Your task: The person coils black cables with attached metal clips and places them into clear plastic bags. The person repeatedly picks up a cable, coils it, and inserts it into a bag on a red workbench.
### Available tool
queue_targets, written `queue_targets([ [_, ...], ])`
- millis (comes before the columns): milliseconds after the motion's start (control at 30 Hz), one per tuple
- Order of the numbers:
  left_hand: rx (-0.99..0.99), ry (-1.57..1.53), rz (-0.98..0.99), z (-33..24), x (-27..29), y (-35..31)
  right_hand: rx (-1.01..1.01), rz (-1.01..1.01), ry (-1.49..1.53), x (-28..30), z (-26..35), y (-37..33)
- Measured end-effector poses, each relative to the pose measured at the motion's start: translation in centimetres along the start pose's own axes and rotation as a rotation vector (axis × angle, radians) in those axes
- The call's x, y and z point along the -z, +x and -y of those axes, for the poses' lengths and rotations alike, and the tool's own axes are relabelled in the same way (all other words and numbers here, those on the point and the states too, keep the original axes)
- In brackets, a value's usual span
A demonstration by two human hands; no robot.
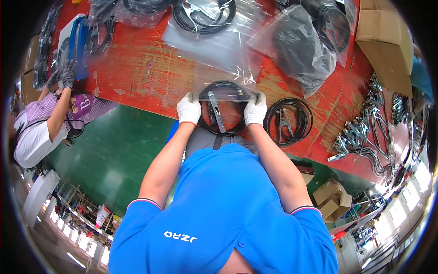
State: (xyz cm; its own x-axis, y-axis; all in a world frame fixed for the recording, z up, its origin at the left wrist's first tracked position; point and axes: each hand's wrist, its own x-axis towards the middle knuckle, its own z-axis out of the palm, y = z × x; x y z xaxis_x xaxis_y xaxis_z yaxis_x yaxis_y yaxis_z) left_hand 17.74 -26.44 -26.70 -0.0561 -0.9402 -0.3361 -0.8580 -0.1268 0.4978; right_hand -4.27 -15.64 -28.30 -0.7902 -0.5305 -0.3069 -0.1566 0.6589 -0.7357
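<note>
**Desk:** What do we have at the worn red tabletop point(137, 75)?

**Photographer:** We see a worker in a blue shirt at its near edge, white-gloved left hand point(188, 108) and right hand point(255, 109) set apart, one at each side of a black cable coil point(228, 133). The coil lies right in front of the worker, a silver metal clamp point(217, 113) inside its ring.

**Desk:** And what are those hands closed on?

**Photographer:** Both appear to pinch the near edge of a clear plastic bag point(214, 73), which crosses the coil's upper part. Whether the fingers also grip the cable, we cannot tell.

**Desk:** So which step do we call this?

**Photographer:** Bagging the coil, we judge, probably midway. We cannot make out whether its far side is inside the bag or merely beneath the film.

**Desk:** What does the next move call for?

**Photographer:** In our view, a wide, level bag mouth and an even push, the clamp kept flat so it doesn't snag the film. A second black coil point(273, 132) lies just beside the right hand, unbagged.
</note>
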Motion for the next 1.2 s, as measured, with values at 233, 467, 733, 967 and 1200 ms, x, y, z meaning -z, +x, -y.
queue_targets([
  [233,-0.033,0.273,0.170,1.4,1.8,-1.8,-0.055,0.424,-0.579,3.8,4.8,0.6],
  [467,-0.162,0.388,0.240,3.1,2.0,-2.2,-0.123,0.327,-0.391,3.0,1.5,-0.5],
  [733,-0.262,0.544,0.344,3.5,3.7,-4.6,-0.273,0.354,-0.307,3.5,-1.7,-4.0],
  [967,-0.090,-0.162,0.456,5.5,7.8,-7.0,0.129,0.562,-0.328,8.7,2.9,-7.6],
  [1200,0.179,-0.751,0.391,-3.1,18.8,-5.9,-0.041,0.754,0.192,14.0,15.9,-4.2],
])
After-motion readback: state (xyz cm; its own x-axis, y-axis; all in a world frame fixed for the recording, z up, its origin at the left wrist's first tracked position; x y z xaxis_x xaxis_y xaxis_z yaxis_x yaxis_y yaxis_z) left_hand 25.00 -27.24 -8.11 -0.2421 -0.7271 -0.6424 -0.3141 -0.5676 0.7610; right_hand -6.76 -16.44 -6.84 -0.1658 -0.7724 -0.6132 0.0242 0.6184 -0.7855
